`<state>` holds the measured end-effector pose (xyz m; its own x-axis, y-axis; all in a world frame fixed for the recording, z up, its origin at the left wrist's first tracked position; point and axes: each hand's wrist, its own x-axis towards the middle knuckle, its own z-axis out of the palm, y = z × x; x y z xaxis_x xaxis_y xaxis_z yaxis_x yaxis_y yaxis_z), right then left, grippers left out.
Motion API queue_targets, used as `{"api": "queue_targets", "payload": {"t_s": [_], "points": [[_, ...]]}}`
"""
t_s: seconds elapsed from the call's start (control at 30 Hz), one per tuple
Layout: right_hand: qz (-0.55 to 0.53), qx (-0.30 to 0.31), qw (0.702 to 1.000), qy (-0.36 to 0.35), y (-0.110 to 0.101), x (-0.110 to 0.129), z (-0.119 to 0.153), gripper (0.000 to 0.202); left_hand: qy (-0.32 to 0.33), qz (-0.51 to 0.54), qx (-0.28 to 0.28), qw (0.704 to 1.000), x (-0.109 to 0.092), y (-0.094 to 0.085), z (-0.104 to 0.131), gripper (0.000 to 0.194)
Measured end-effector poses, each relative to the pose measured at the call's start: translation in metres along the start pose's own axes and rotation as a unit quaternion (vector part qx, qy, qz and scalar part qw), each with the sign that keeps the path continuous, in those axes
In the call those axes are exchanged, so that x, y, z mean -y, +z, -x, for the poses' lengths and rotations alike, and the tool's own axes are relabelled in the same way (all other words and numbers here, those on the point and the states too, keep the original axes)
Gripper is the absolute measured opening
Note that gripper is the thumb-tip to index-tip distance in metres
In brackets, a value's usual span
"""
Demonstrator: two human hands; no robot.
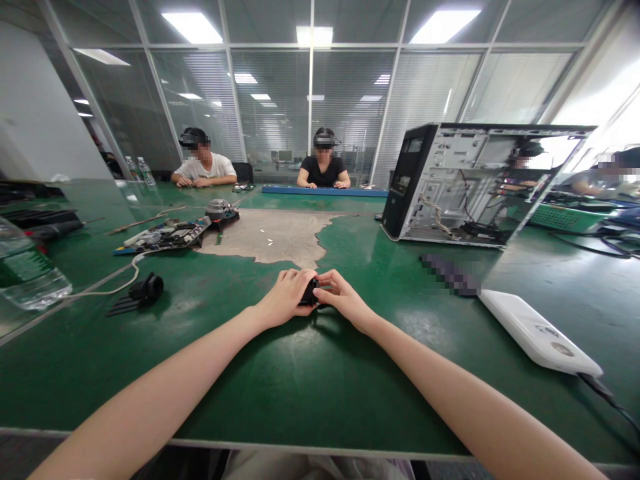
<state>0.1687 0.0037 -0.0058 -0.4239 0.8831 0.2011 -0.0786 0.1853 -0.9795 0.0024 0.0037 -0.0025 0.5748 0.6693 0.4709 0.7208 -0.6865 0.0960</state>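
Left hand (pixel 286 298) curling closed round small black part (pixel 309 294), part sitting between hands over counter (pixel 310 380); right hand (pixel 343 298) half closing, pinching part's right side. Computer case (pixel 411 180) holding cables (pixel 436 212); green basket (pixel 570 219) holding unclear items.

A long green table (pixel 280 393) fills the near part of the room, its glossy top catching light, with a pale worn patch (pixel 290 233) of irregular outline toward the far side. Across the far side stands a glass partition (pixel 273 127), divided by light-coloured frames (pixel 311 87) into tall panes with a row of others above. Pale slatted blinds (pixel 427 93) hang at several panes. A dark chair (pixel 243 173) stands against the far side, left of centre. On the left is a plain white wall (pixel 30 120); on the right, daylight floods a bright window (pixel 613 87). Rectangular white lights (pixel 193 28) glow high up, some perhaps reflected in the glass.
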Motion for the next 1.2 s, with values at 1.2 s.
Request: {"api": "queue_targets", "payload": {"t_s": [1.2], "points": [[0.02, 0.02, 0.999, -0.016, -0.0027, -0.0027, -0.0012, 0.033, -0.012, 0.018, 0.005, 1.0, 0.0011, 0.0002, 0.0015, 0.057]]}}
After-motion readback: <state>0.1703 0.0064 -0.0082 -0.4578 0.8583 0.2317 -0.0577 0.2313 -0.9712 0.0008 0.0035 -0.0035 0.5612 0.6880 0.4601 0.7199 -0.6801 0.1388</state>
